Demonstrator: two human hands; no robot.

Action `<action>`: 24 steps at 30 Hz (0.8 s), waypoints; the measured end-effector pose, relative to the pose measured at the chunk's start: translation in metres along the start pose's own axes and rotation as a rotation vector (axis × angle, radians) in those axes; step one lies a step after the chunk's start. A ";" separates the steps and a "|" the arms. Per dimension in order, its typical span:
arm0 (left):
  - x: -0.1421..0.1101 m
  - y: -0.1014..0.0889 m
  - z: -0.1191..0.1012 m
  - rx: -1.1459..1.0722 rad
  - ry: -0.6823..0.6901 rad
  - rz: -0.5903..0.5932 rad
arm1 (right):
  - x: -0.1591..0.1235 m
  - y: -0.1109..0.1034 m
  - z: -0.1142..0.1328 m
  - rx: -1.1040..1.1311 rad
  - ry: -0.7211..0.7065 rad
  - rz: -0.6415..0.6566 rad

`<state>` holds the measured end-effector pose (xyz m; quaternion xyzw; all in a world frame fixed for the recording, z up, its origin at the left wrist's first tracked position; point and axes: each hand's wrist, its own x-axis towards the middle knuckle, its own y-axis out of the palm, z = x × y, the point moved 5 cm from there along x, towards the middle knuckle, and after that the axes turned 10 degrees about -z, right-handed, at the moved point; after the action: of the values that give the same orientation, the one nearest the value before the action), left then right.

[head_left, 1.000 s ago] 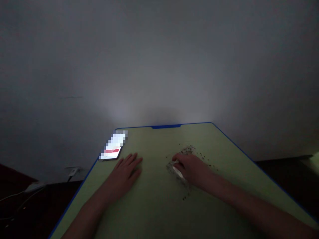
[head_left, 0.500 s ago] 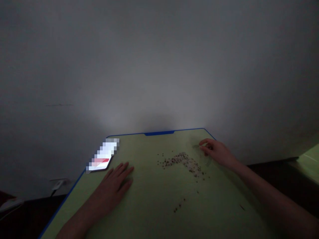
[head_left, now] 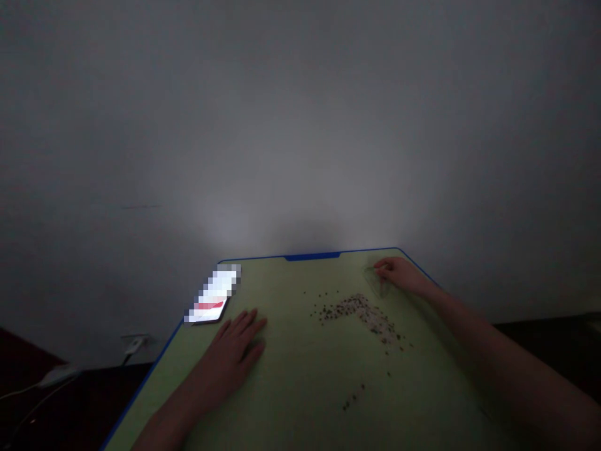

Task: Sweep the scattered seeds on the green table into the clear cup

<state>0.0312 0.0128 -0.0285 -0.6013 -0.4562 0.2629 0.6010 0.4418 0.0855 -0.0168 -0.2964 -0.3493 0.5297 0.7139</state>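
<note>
My left hand [head_left: 237,351] lies palm down on the pale green tabletop [head_left: 282,394], its fingers stretched out near the phone. At the far right of the table, my right hand [head_left: 397,274] pinches a clear, see-through container [head_left: 378,283] by its edge. Its outline is faint, so its exact kind cannot be made out. In front of it lies a loose heap of small pale and dark grains [head_left: 359,308], bent like a hook. Several dark grains [head_left: 354,397] are scattered nearer to me.
A lit phone [head_left: 213,297] rests at the table's left edge. The blue-rimmed table stands against a grey wall [head_left: 300,125], with a blue strip [head_left: 312,256] at its back edge. To the left, a white plug [head_left: 135,346] hangs at the wall. The room is dim.
The view has shifted slightly, so the table sits further right in it. My right hand has turned the clear container a little, still pinching it. My left hand stays flat.
</note>
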 end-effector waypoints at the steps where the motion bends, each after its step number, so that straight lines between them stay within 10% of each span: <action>1: 0.000 0.000 0.000 -0.002 -0.002 0.003 | 0.007 0.005 0.006 -0.012 -0.008 0.019; 24: -0.004 -0.007 -0.007 -0.105 -0.035 0.017 | -0.004 0.101 0.150 0.101 -0.428 0.172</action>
<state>0.0338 0.0055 -0.0218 -0.6313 -0.4748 0.2543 0.5580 0.2636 0.1166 -0.0107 -0.1700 -0.4393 0.6560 0.5898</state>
